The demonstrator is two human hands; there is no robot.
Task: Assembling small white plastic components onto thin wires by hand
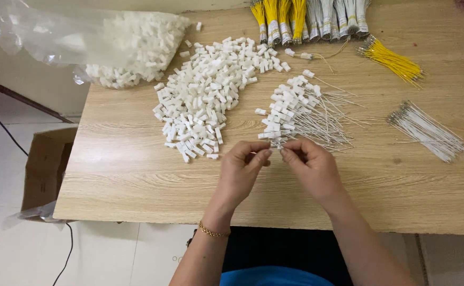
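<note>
Both hands are meeting over the middle of the table, just near of the finished pile. The left hand is pinching with thumb and fingertips, and the right hand is pinching right against it; between them a small white connector is being held, with a thin white wire running off it to the right. Which hand is gripping the connector and which the wire is too small to tell. A gold bracelet is sitting on the left wrist.

Just far of the fingers, the wired pile is lying: white connectors bunched at the left, their wires fanning out to the right. Left of that, a big heap of loose connectors is spreading across the wood, and at the far left a clear bag is lying open with more white pieces inside, hanging partly over the table's corner.

On the right, a bundle of bare white wires is lying slanted, well apart from the hands. Far of it, a short yellow bundle is resting, and along the far edge, banded hanks of yellow and white wire are lined up side by side. Down on the floor at the left, a cardboard box is standing open beside a black cable.
</note>
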